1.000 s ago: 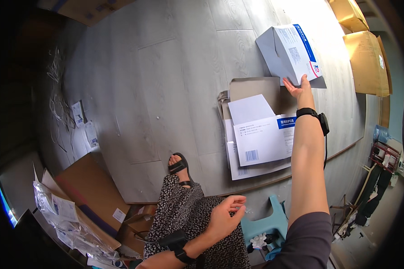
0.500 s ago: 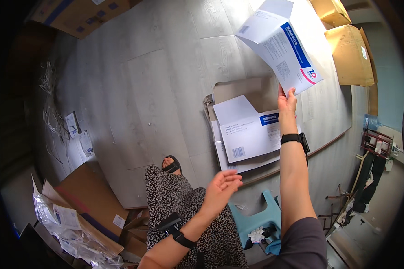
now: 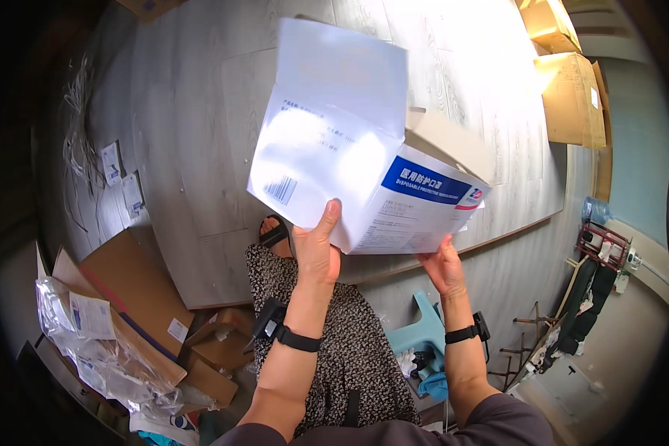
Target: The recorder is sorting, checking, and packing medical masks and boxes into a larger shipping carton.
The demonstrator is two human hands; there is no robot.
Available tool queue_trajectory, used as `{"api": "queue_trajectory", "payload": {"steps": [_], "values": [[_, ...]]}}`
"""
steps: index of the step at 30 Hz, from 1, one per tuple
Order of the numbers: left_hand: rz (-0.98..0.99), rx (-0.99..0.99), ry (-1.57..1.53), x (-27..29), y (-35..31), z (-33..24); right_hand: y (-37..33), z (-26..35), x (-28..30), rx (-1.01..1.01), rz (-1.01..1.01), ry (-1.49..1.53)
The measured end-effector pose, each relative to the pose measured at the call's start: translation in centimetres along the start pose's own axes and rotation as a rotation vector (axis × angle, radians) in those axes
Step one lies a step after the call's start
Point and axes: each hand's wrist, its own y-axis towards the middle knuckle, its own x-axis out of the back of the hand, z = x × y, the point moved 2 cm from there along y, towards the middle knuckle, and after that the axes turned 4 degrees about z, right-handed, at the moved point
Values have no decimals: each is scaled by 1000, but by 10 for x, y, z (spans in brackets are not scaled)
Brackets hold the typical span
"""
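Both of my hands hold up a white cardboard carton (image 3: 316, 167) with a blue band and a barcode. Its flaps stand unfolded, and a plain grey-brown inner side shows at the back right. My left hand (image 3: 317, 249) grips the lower edge of the barcode panel, thumb lying on the front. At the lower right corner, under the blue-banded panel, my right hand (image 3: 445, 267) is closed on the edge. Whether more than one carton is stacked there I cannot tell.
Beneath lies a grey wood-look platform (image 3: 201, 186). Brown boxes (image 3: 572, 97) stand at the far right. A light blue stool (image 3: 416, 327) is close to my legs. Opened cardboard with clear plastic wrap (image 3: 89, 357) lies at the left, below a tangle of pale straps (image 3: 82, 141).
My right hand has brought the carton from the far right down toward me. My left hand has risen from near my lap and taken hold of the carton's lower edge.
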Motion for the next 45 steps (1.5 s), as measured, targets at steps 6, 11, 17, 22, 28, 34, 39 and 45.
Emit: {"api": "queue_trajectory", "payload": {"steps": [6,11,17,22,28,34,39,45], "values": [[-138,-161,109,25,-16,13,-17,-30,-3,139,-89,550],[-225,-124,74,39,-32,32,-5,-75,-97,10,126,490],[-96,84,230,31,-57,63,26,-68,-78,151,-135,281],[163,270,336,28,-70,71,43,26,-29,405,-79,235],[64,387,389,45,-76,82,116,35,131,440,-409,46],[-2,560,365,58,-88,106,140,-67,195,-83,-1076,-484],[-82,536,345,65,-87,101,135,-62,142,-197,-1257,-1426],[-17,555,305,56,-84,109,144,-71,114,101,54,-2180]]}}
